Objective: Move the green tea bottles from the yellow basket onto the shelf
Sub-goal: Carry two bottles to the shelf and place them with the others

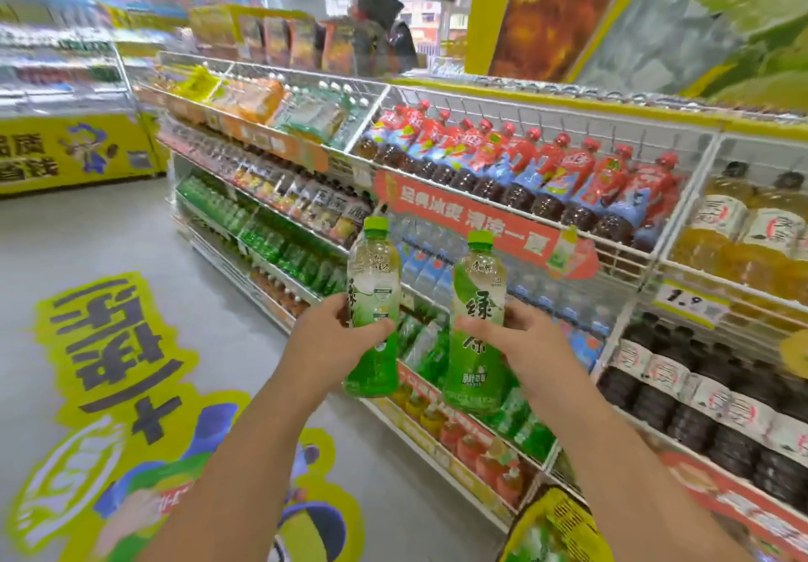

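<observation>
My left hand [336, 334] grips one green tea bottle [373, 286] with a green cap, held upright in front of the shelves. My right hand [520, 338] grips a second green tea bottle [476, 325], also upright, just to the right of the first. Both bottles hang in the air at the height of the middle shelf [441, 295]. The yellow basket [564, 518] sits low at the bottom edge, under my right forearm, with green bottles partly visible inside. Green tea bottles stand on the shelf [430, 356] behind my hands.
The white wire shelving carries red-capped dark tea bottles [546, 177] on top, yellow drinks [743, 229] and dark bottles [699, 408] at right, green soda [280, 242] at left. Grey floor with a yellow sticker [113, 343] lies to the left. A freezer [65, 124] stands far left.
</observation>
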{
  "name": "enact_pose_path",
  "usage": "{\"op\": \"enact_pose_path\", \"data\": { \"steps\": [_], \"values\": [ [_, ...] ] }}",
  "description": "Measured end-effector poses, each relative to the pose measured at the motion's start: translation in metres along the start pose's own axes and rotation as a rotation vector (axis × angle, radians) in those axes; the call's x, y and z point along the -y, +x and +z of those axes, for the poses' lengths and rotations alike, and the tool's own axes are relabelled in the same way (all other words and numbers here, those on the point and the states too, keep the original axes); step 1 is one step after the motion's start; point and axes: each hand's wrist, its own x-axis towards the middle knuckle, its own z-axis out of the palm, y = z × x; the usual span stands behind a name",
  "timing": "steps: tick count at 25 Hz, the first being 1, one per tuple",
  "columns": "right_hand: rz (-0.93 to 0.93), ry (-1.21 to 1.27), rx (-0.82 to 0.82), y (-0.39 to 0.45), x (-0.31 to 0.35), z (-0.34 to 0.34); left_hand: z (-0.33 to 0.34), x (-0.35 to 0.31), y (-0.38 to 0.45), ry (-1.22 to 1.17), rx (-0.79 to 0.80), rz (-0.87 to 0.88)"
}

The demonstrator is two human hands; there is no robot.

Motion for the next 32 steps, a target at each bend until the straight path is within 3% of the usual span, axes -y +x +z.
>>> {"op": "enact_pose_path", "data": {
  "steps": [5, 10, 23, 32],
  "values": [
    [0.001, 0.032, 0.021, 0.052, 0.018, 0.117, -0.099, 0.030, 0.069, -0.023, 0.017, 0.013],
    [-0.005, 0.017, 0.035, 0.110, 0.031, 0.194, -0.155, 0.062, 0.138, -0.016, 0.007, -0.011],
    [-0.006, 0.036, 0.165, 0.355, 0.035, 0.333, -0.222, 0.099, 0.371, 0.060, -0.094, -0.070],
    [0.044, 0.070, 0.013, 0.480, 0.034, 0.397, -0.262, 0.143, 0.539, 0.003, 0.055, -0.090]
  ]
}}
